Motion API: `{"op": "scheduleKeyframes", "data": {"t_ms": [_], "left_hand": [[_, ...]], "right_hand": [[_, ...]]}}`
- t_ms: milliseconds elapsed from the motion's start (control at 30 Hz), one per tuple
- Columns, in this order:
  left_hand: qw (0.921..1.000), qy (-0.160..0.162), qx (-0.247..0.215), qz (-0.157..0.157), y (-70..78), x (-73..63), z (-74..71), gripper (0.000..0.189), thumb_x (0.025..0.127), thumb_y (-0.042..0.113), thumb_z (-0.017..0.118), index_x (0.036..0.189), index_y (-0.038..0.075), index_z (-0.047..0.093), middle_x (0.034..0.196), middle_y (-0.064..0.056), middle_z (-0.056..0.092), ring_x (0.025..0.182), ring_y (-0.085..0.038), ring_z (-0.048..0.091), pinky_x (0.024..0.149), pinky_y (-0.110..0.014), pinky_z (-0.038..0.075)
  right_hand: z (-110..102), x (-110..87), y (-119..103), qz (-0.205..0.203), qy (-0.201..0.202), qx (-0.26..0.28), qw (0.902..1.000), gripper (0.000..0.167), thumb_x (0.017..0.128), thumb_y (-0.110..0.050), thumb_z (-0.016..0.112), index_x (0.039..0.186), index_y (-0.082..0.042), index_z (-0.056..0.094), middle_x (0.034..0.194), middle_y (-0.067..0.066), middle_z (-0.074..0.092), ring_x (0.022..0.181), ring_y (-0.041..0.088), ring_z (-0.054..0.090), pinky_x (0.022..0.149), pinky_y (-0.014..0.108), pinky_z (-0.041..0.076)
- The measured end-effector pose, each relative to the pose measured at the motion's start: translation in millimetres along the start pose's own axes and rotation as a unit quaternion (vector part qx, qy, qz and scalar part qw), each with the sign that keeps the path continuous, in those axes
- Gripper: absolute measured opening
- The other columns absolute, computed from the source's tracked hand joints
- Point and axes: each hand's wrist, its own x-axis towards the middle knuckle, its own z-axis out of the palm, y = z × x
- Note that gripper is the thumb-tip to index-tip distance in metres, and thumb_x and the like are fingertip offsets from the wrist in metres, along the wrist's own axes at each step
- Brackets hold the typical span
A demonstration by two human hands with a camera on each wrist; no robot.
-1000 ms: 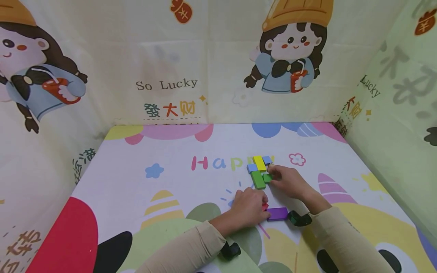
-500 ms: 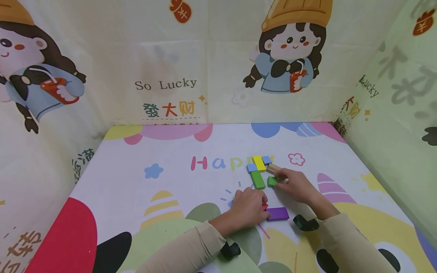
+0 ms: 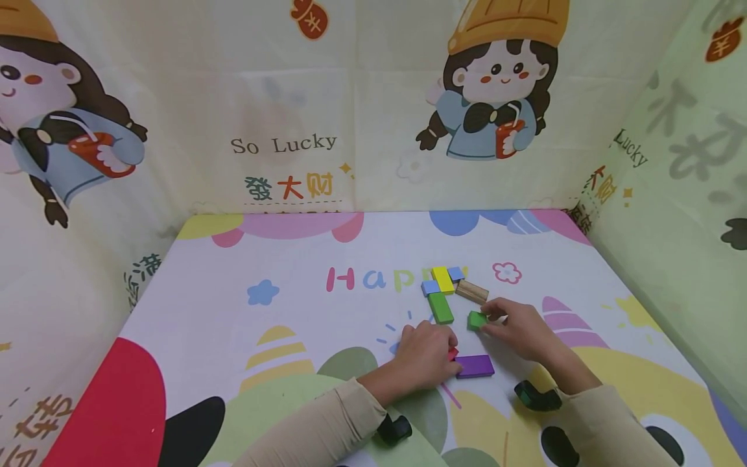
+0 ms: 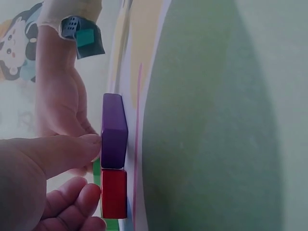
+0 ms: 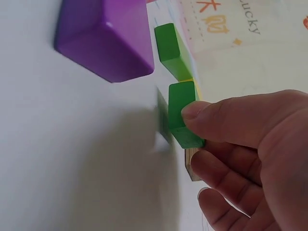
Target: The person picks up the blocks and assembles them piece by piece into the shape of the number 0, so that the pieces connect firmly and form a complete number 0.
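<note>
In the head view my right hand pinches a small green block between thumb and fingers; the right wrist view shows the thumb on its side. My left hand stays low at a red block and a purple block, which lie end to end. Its thumb tip touches the purple block and its bent fingertips are at the red one. Behind the hands lie a longer green block, a yellow block, two blue blocks and a wood-coloured block.
The table has a printed cartoon cover. Printed cloth walls rise behind it and at both sides. A dark wrist device hangs below the right sleeve, and another below the left.
My right hand has drawn the small green block to the right and nearer, away from the longer green block. The wood-coloured block has come into full view. My left hand has stayed put.
</note>
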Motion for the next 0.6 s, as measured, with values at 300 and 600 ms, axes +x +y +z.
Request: {"op": "scheduleKeyframes", "data": {"t_ms": [300, 600], "left_hand": [[0.9999, 0.002, 0.010, -0.003, 0.3, -0.1, 0.4, 0.029, 0.083, 0.039, 0.082, 0.104, 0.022, 0.073, 0.077, 0.013, 0.055, 0.085, -0.008, 0.048, 0.075, -0.032, 0.036], [1.0000, -0.004, 0.004, -0.005, 1.5, 0.8, -0.6, 0.028, 0.083, 0.038, 0.081, 0.104, 0.022, 0.074, 0.078, 0.014, 0.057, 0.083, -0.007, 0.047, 0.075, -0.032, 0.037]], "right_hand": [[-3, -10.7, 4, 0.003, 0.004, -0.002, 1.0000, 0.032, 0.089, -0.015, 0.075, 0.116, -0.002, 0.066, 0.104, 0.010, 0.070, 0.092, 0.028, 0.065, 0.079, 0.044, 0.055], [0, -24.8, 5, 0.020, 0.003, -0.003, 0.9998, 0.033, 0.088, -0.017, 0.077, 0.116, -0.003, 0.067, 0.103, 0.007, 0.070, 0.090, 0.024, 0.064, 0.077, 0.039, 0.053]]}}
